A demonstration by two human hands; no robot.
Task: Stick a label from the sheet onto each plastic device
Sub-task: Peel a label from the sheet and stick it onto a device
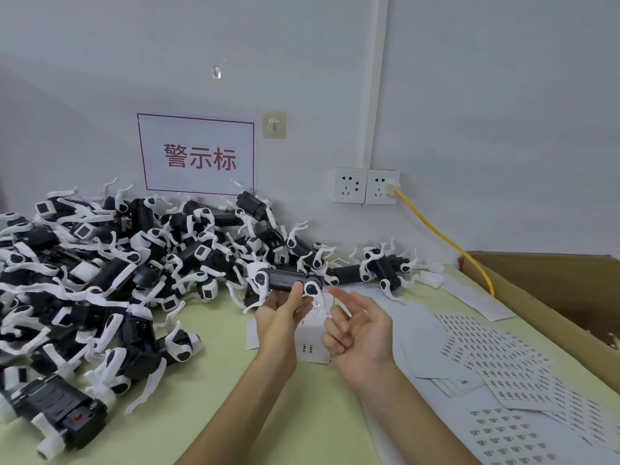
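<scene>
Head view: left hand (280,315) pinches a plastic device (288,280); right hand (360,330) beside it, index straight, other fingers loosely curled.

red-lettered wall sign (196,155), twin sockets (365,186), yellow cable (446,239), cardboard box (536,286) at right

Device pile (100,280) on worktop (218,414) left, back vs wall, sign (198,154) on wall behind it. Sockets (365,186) right of sign; cable (446,239) from right one down beside box (553,290) at right edge. Label sheets (503,374) front-right. Centre: left hand (281,317) w/ one device (288,280), right hand (359,327) just beside.
</scene>
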